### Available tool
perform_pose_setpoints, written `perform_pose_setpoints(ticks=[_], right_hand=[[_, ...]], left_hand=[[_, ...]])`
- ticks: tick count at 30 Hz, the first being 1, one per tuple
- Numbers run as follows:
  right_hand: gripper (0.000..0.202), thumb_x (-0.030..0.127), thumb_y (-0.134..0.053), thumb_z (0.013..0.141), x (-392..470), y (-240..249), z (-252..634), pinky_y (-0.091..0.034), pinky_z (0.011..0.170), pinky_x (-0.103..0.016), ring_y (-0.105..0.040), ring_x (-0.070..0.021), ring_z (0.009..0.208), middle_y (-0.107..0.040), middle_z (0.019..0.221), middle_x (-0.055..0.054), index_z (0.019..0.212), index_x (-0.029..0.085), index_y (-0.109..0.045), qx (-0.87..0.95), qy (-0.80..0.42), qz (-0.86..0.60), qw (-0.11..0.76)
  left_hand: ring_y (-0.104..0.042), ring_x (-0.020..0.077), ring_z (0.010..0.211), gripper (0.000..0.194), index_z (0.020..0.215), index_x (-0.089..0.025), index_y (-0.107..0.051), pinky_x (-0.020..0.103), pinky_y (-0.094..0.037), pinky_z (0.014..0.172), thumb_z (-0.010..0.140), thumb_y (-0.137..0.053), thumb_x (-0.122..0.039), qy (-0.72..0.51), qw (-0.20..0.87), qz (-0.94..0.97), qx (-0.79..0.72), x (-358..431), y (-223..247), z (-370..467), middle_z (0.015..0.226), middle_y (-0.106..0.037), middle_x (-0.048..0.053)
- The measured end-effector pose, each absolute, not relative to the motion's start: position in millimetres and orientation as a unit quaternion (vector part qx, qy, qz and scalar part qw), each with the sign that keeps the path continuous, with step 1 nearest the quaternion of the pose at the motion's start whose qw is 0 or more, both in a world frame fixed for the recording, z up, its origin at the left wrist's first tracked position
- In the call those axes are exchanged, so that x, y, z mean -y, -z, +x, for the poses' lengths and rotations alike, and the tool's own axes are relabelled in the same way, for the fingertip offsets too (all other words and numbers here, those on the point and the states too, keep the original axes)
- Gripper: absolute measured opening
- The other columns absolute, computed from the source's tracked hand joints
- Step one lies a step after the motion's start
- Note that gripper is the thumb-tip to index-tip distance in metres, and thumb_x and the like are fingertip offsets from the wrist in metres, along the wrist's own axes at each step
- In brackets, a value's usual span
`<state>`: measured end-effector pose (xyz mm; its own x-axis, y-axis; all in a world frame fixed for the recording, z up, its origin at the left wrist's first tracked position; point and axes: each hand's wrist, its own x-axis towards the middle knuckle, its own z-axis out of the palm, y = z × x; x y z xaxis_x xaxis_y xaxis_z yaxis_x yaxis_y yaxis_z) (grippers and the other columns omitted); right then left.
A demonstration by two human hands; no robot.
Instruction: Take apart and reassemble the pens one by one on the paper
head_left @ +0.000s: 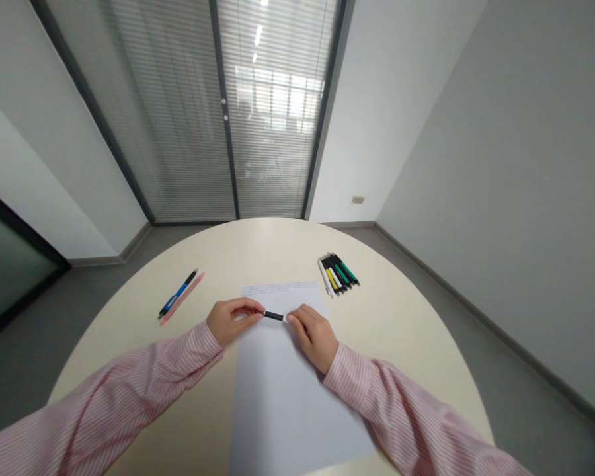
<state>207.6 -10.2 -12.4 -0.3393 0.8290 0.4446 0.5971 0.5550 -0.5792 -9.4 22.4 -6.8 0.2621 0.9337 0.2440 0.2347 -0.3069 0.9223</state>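
A black pen (274, 316) with pale ends is held nearly level between my two hands, over the upper part of a white sheet of paper (277, 383). My left hand (233, 320) pinches its left end between thumb and fingers. At the other end, my right hand (313, 336) grips the pen with curled fingers, which hide its tip. Faint lines of print run along the top of the paper.
Left on the round cream table (401, 344) lie a blue and black pen (178, 293) and a pink pen (182, 299), side by side. Several pens (338, 274), white, yellow, black and green, form a row at the right. Beyond the table stands a glass partition with blinds (272, 152).
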Motion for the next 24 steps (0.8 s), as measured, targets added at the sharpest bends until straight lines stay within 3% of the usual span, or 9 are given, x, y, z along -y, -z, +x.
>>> perform_pose_setpoints(ticks=[4,6,9,12,14,16,19,22,24], right_hand=[[0.015,0.030,-0.053,0.086,10.8,12.3,207.7,-0.043,0.065,-0.025,-0.054,-0.0145,0.072,-0.056,0.084,-0.003,0.098,0.020,-0.054,0.800,-0.178,-0.431,0.378],[0.012,0.027,-0.047,0.090,10.2,11.9,207.8,-0.042,0.066,-0.025,-0.054,-0.0141,0.072,-0.056,0.080,-0.002,0.088,0.021,-0.056,0.804,-0.178,-0.428,0.371],[0.024,0.026,-0.039,0.094,9.0,12.2,207.5,-0.041,0.063,-0.025,-0.054,-0.0133,0.066,-0.055,0.073,-0.001,0.080,0.021,-0.058,0.807,-0.176,-0.444,0.347],[0.013,0.033,-0.051,0.088,8.8,13.5,207.4,-0.040,0.060,-0.024,-0.052,-0.0125,0.063,-0.056,0.078,-0.001,0.090,0.021,-0.056,0.798,-0.185,-0.456,0.349],[0.018,0.035,-0.057,0.084,9.1,13.7,207.5,-0.039,0.059,-0.024,-0.051,-0.0121,0.063,-0.057,0.081,-0.001,0.092,0.020,-0.054,0.791,-0.190,-0.457,0.360],[0.015,0.034,-0.051,0.088,9.3,13.1,207.5,-0.039,0.059,-0.023,-0.052,-0.0121,0.063,-0.057,0.078,-0.001,0.086,0.020,-0.056,0.793,-0.193,-0.456,0.355],[0.030,0.031,-0.037,0.094,9.4,12.0,207.3,-0.039,0.061,-0.024,-0.054,-0.0123,0.063,-0.057,0.070,-0.001,0.076,0.020,-0.058,0.802,-0.197,-0.460,0.327],[0.019,0.037,-0.049,0.088,9.9,12.5,207.2,-0.039,0.059,-0.023,-0.053,-0.0115,0.060,-0.060,0.076,-0.001,0.088,0.020,-0.057,0.789,-0.201,-0.473,0.337],[0.022,0.039,-0.058,0.082,10.3,13.2,207.5,-0.039,0.057,-0.023,-0.051,-0.0110,0.058,-0.060,0.078,0.000,0.093,0.020,-0.056,0.780,-0.201,-0.478,0.349]], left_hand=[[-0.067,0.0171,0.067,0.017,0.074,-0.016,-0.071,0.023,-0.056,0.068,0.066,-0.069,-0.031,-0.430,0.399,0.688,-0.427,-22.1,6.5,-9.6,0.073,-0.072,0.006],[-0.068,0.0171,0.067,0.016,0.075,-0.016,-0.071,0.023,-0.056,0.068,0.067,-0.069,-0.030,-0.429,0.394,0.694,-0.424,-22.2,7.3,-10.1,0.074,-0.072,0.006],[-0.068,0.0172,0.068,0.016,0.076,-0.016,-0.071,0.023,-0.056,0.068,0.068,-0.069,-0.029,-0.423,0.389,0.702,-0.421,-22.1,8.5,-10.2,0.075,-0.072,0.006],[-0.068,0.0169,0.068,0.015,0.076,-0.016,-0.070,0.023,-0.056,0.068,0.069,-0.068,-0.029,-0.418,0.388,0.706,-0.419,-21.8,8.3,-9.9,0.075,-0.072,0.006],[-0.068,0.0171,0.068,0.015,0.076,-0.016,-0.070,0.023,-0.056,0.068,0.069,-0.067,-0.029,-0.416,0.386,0.709,-0.420,-21.6,7.6,-9.6,0.075,-0.072,0.006],[-0.068,0.0173,0.069,0.015,0.076,-0.016,-0.070,0.024,-0.056,0.069,0.069,-0.067,-0.029,-0.414,0.382,0.711,-0.420,-21.4,6.9,-9.6,0.075,-0.072,0.006],[-0.068,0.0172,0.070,0.015,0.077,-0.016,-0.071,0.023,-0.055,0.070,0.069,-0.067,-0.028,-0.412,0.376,0.715,-0.421,-21.4,6.6,-9.7,0.076,-0.073,0.006],[-0.068,0.0171,0.069,0.016,0.077,-0.015,-0.070,0.023,-0.056,0.069,0.070,-0.067,-0.028,-0.410,0.376,0.715,-0.422,-21.8,7.5,-10.0,0.076,-0.073,0.006],[-0.068,0.0170,0.069,0.016,0.077,-0.015,-0.070,0.022,-0.056,0.068,0.070,-0.067,-0.028,-0.410,0.376,0.716,-0.421,-22.0,8.6,-10.1,0.076,-0.073,0.006]])
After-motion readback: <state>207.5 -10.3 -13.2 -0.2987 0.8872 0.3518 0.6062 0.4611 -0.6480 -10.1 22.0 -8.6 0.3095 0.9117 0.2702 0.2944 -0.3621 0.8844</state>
